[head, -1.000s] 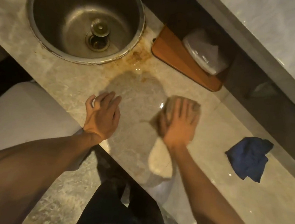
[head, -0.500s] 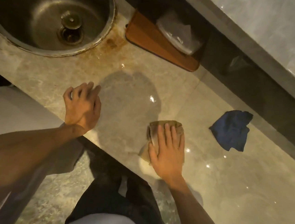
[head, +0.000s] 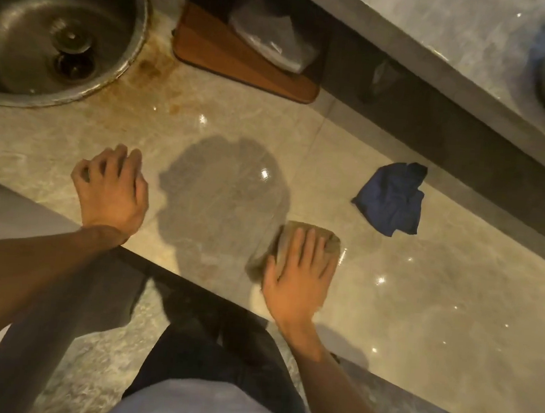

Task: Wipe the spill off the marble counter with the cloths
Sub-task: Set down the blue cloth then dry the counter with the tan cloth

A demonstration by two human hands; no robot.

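Right hand (head: 297,281) presses tan cloth (head: 307,242) onto glossy marble counter (head: 421,301) beside sink (head: 49,32).

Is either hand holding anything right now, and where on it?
The right hand presses flat on the tan cloth's near part, not gripping. The left hand rests empty on the counter.

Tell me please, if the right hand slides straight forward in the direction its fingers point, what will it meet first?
The right hand, flat on the tan cloth, points up and slightly right. Bare marble counter comes first; the blue cloth probably lies just right of that line, so the way looks free up to the dark back ledge.
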